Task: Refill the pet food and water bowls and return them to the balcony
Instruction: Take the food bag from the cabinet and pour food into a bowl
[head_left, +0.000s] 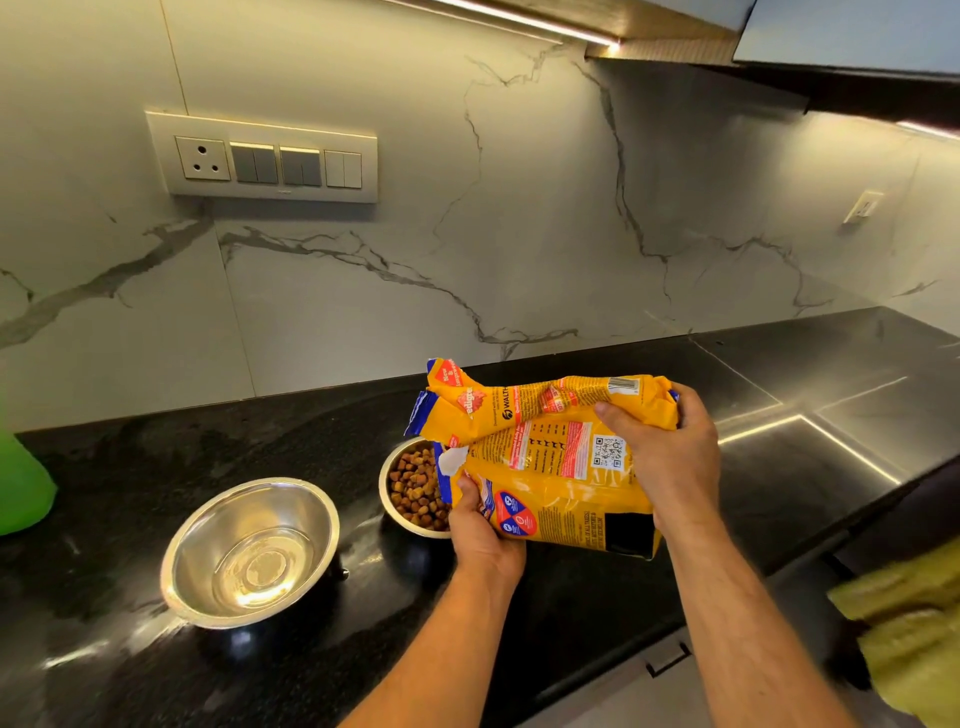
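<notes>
A yellow pet food bag (545, 452) lies on its side above the black counter, its torn open end pointing left. My left hand (483, 535) grips its lower left edge. My right hand (665, 457) holds its right end from above. Under the bag's open end stands a steel bowl (410, 488) filled with brown kibble, partly hidden by the bag. To its left a larger steel bowl (249, 551) holds a little clear water.
The black stone counter (156, 467) runs along a marble-look wall with a switch panel (265, 158). A green object (21, 488) stands at the far left. A steel cooktop surface (810, 415) lies to the right, and a yellow cloth (909, 623) hangs at the lower right.
</notes>
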